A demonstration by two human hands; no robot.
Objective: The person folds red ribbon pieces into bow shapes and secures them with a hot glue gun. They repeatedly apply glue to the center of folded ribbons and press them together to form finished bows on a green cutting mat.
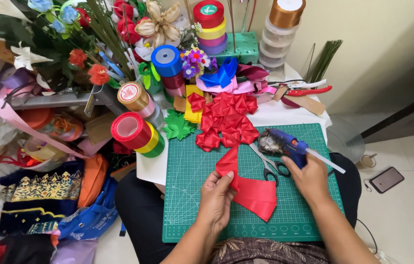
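Palm-down, left hand [216,195] pinches red ribbon [251,190] (folded); right hand [309,178] grips blue glue gun [287,144].

You are looking at a bright, evenly lit view in soft daylight-like light, with no hard glare anywhere. Shadows are faint: only a soft one under your left hand [218,198] on the green cutting mat [187,195], and a darker pool below the counter [146,168] edge. The red ribbon [253,195] shows a mild satin sheen. Focus is sharp at the centre; the wide lens bends the wall [363,44] and floor lines at the right, and the corners soften slightly.
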